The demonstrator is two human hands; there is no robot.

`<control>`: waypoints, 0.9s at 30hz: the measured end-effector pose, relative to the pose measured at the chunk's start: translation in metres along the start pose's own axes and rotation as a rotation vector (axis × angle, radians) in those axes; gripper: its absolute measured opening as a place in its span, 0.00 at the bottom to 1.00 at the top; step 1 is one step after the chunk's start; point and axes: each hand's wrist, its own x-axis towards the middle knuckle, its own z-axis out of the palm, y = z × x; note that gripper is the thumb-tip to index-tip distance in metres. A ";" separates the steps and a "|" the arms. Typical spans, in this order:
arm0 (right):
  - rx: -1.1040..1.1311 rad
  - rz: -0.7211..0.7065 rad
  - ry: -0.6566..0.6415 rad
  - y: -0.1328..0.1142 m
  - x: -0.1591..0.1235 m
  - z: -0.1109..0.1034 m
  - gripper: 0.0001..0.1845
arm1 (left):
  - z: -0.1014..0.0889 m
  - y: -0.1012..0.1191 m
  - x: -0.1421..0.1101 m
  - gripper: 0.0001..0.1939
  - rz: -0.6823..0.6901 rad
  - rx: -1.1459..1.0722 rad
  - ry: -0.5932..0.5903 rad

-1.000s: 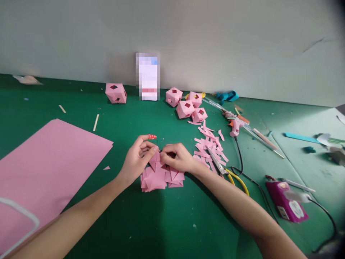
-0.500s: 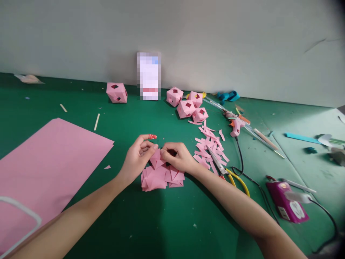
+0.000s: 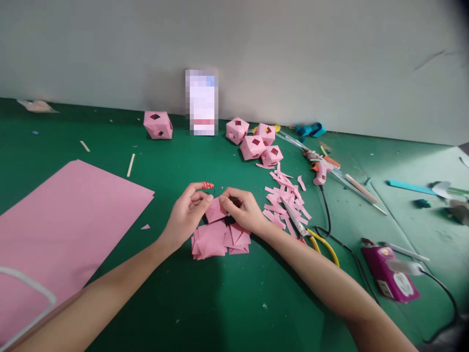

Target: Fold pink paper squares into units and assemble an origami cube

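Note:
Between my two hands is a small folded pink paper square (image 3: 215,210) with crease lines. My left hand (image 3: 189,208) pinches its left edge between thumb and curled fingers; the index finger, with a red patterned wrap on its tip, points away from the paper. My right hand (image 3: 244,208) pinches the upper right corner with thumb and forefinger. Just below lies a pile of pink paper squares (image 3: 210,239), and more folded squares (image 3: 240,239) sit beside it under my right wrist.
Large pink sheets (image 3: 73,220) cover the left. Several pink paper polyhedra (image 3: 252,147) stand near the wall, by an upright pixelated screen (image 3: 202,102). To the right are paper scraps (image 3: 282,195), yellow-handled scissors (image 3: 324,244), a pink glue gun (image 3: 322,172) and a purple box (image 3: 390,276) with a cable.
The small square between my hands now lies flatter and shows more of its face. My right hand's fingers have shifted slightly right. My left hand has barely moved.

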 end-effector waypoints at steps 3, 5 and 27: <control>0.022 0.007 0.010 0.001 0.002 0.000 0.16 | 0.000 0.000 0.000 0.15 -0.006 -0.018 0.017; 0.032 0.024 -0.011 0.003 0.002 -0.001 0.16 | 0.000 0.000 0.000 0.16 -0.016 -0.038 0.023; -0.025 -0.005 -0.111 -0.003 0.002 -0.009 0.12 | -0.001 -0.002 0.000 0.16 -0.007 -0.052 -0.063</control>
